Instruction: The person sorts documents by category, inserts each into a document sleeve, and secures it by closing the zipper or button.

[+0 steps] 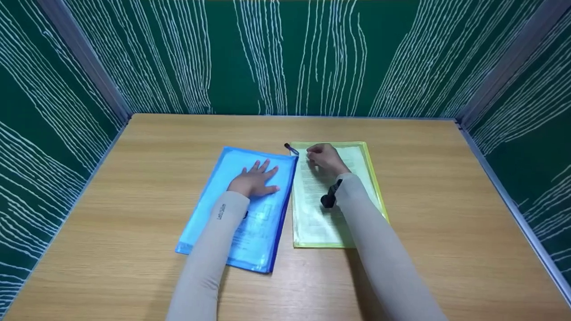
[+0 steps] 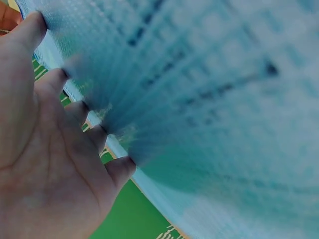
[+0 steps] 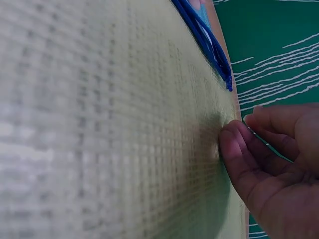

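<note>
A blue translucent zip folder (image 1: 263,227) with printed sheets inside lies tilted on the table. My left hand (image 1: 255,180) rests on its upper part with fingers spread; in the left wrist view, the fingertips of that hand (image 2: 60,144) touch the blue mesh surface (image 2: 224,124). To the right lies a yellow-edged mesh folder (image 1: 316,218) holding printed paper. Over its top part is my right hand (image 1: 328,158), its fingers loosely bent, with nothing visible in them. A blue cord pull (image 3: 212,47) with a dark tip extends from the blue folder's upper right corner, near the right hand.
Both folders lie on a wood-grain table (image 1: 428,187). Green walls (image 1: 392,53) with white streaks stand at the back and on both sides, with grey corner posts (image 1: 499,62). A black wrist device (image 1: 329,197) is strapped at the right cuff.
</note>
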The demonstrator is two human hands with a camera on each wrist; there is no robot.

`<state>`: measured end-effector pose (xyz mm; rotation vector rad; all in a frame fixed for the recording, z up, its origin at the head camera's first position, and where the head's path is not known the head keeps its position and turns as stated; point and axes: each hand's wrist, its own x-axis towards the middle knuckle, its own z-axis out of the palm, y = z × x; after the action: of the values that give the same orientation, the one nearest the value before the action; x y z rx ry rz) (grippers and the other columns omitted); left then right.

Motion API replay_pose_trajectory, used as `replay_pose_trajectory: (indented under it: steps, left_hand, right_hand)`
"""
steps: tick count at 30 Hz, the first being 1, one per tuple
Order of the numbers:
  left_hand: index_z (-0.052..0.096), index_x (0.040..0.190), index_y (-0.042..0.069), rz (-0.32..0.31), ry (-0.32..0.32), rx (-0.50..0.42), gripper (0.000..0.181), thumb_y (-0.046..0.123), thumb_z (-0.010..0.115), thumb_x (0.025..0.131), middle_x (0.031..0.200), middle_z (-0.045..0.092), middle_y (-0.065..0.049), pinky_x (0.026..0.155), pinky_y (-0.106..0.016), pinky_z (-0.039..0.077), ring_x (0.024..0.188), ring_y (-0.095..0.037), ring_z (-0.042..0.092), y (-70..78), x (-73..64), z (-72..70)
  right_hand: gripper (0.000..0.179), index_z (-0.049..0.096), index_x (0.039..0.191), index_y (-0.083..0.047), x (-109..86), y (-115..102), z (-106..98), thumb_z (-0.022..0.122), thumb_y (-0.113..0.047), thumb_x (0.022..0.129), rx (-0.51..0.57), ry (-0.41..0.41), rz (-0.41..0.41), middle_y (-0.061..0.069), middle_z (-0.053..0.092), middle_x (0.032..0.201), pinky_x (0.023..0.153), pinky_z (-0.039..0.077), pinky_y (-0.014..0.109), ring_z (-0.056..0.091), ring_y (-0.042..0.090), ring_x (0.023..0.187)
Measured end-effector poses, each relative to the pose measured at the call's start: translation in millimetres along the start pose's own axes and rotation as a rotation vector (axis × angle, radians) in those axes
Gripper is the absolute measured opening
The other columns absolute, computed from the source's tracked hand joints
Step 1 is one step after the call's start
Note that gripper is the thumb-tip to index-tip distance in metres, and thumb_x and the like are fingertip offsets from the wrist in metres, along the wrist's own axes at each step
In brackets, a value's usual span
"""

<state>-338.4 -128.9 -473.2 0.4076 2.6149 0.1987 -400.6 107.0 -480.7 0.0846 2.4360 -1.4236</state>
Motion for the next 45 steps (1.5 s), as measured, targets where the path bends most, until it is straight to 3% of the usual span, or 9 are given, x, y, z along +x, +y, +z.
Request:
replay_pose_trajectory:
  steps: [5, 12, 21, 27, 33, 36, 41, 45]
  left_hand:
    - [0.009, 0.154, 0.036, 0.04, -0.014, -0.015, 0.074, 0.063, 0.042, 0.093, 0.163, -0.005, 0.004, 0.12, -0.053, 0.001, 0.15, -0.024, -0.009, 4.1, -1.7, 2.8]
    - [0.012, 0.154, 0.036, 0.09, 0.001, -0.006, 0.073, 0.061, 0.045, 0.093, 0.163, -0.002, 0.003, 0.12, -0.054, 0.003, 0.15, -0.025, -0.006, 9.3, -3.8, 4.6]
    - [0.015, 0.154, 0.033, 0.122, 0.011, -0.005, 0.071, 0.057, 0.046, 0.095, 0.163, -0.001, 0.002, 0.12, -0.054, 0.004, 0.15, -0.025, -0.004, 11.1, -5.3, 4.9]
    - [0.015, 0.154, 0.034, 0.125, 0.022, 0.005, 0.072, 0.057, 0.047, 0.094, 0.163, -0.001, 0.002, 0.12, -0.053, 0.004, 0.15, -0.025, -0.004, 8.7, -4.3, 4.6]
    - [0.016, 0.154, 0.034, 0.117, 0.023, -0.015, 0.072, 0.058, 0.048, 0.094, 0.163, 0.0, 0.002, 0.12, -0.053, 0.003, 0.15, -0.024, -0.004, 6.4, -3.3, 4.3]
    - [0.016, 0.154, 0.034, 0.11, 0.025, -0.021, 0.072, 0.058, 0.047, 0.093, 0.163, 0.0, 0.003, 0.12, -0.053, 0.003, 0.15, -0.024, -0.004, 4.8, -2.0, 4.5]
    - [0.015, 0.153, 0.036, 0.084, 0.021, -0.032, 0.073, 0.061, 0.046, 0.093, 0.163, -0.002, 0.004, 0.12, -0.052, 0.002, 0.15, -0.023, -0.006, 1.6, -0.3, 5.2]
    - [0.016, 0.153, 0.036, 0.083, 0.02, -0.045, 0.073, 0.06, 0.047, 0.093, 0.163, -0.001, 0.004, 0.12, -0.052, 0.001, 0.15, -0.023, -0.006, -1.8, -0.3, 4.8]
  right_hand:
    - [0.03, 0.06, 0.125, -0.008, 3.0, -6, 6, 0.052, -0.022, 0.099, -0.017, 0.013, -0.004, 0.01, 0.06, 0.119, 0.094, 0.048, 0.037, 0.056, 0.023, 0.104]
    - [0.035, 0.06, 0.126, -0.001, 7.8, -15, 15, 0.058, -0.019, 0.096, -0.178, 0.021, -0.096, 0.016, 0.062, 0.122, 0.098, 0.049, 0.041, 0.058, 0.027, 0.108]
    - [0.029, 0.069, 0.113, 0.0, 12.0, -19, 30, 0.066, -0.018, 0.091, -0.324, 0.057, -0.232, 0.016, 0.069, 0.109, 0.078, 0.055, 0.034, 0.064, 0.022, 0.089]
    - [0.017, 0.074, 0.102, -0.002, 13.1, -25, 39, 0.065, -0.012, 0.091, -0.377, 0.101, -0.224, 0.013, 0.071, 0.098, 0.074, 0.055, 0.033, 0.062, 0.019, 0.081]
    - [0.02, 0.07, 0.11, 0.0, 15.6, -30, 47, 0.061, -0.007, 0.093, -0.453, 0.106, -0.191, 0.015, 0.069, 0.108, 0.086, 0.056, 0.037, 0.066, 0.023, 0.096]
    - [0.021, 0.068, 0.112, 0.001, 15.7, -31, 50, 0.057, -0.003, 0.094, -0.462, 0.104, -0.198, 0.016, 0.068, 0.111, 0.086, 0.055, 0.036, 0.065, 0.023, 0.097]
    - [0.016, 0.062, 0.098, 0.003, 14.1, -29, 53, 0.048, -0.003, 0.097, -0.468, 0.138, -0.232, 0.017, 0.064, 0.09, 0.069, 0.046, 0.033, 0.054, 0.022, 0.076]
    - [0.028, 0.047, 0.07, -0.005, 15.3, -26, 50, 0.041, -0.002, 0.097, -0.4, 0.171, -0.249, 0.005, 0.042, 0.063, 0.057, 0.033, 0.031, 0.038, 0.018, 0.058]
